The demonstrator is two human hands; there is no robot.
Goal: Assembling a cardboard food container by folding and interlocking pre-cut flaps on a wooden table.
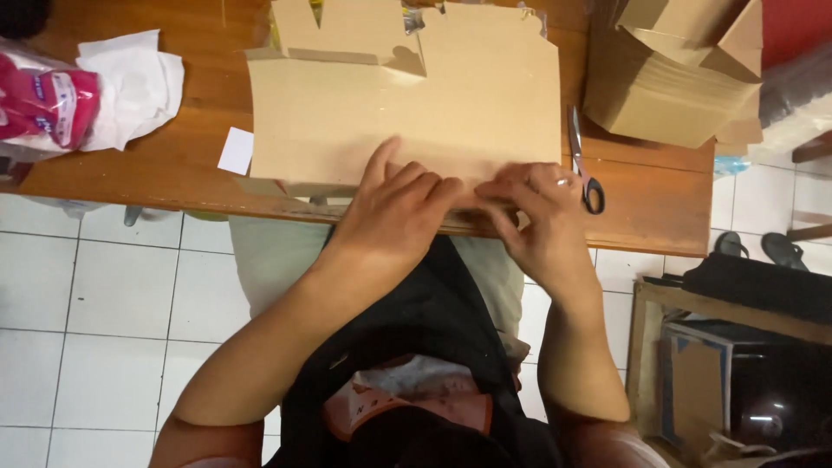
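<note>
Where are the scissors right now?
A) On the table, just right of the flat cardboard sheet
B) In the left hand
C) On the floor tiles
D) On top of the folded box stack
A: the scissors lie on the wooden table beside the flat cardboard sheet, near the right hand, unheld.

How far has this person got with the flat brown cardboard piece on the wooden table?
Early, it seems. The flat brown die-cut cardboard blank lies unfolded on the wooden table; no walls stand up. In hand: the left hand and right hand press its near edge. A stack of flat brown cardboard pieces waits to the right, beside grey-handled scissors. Folding appears still left.
</note>
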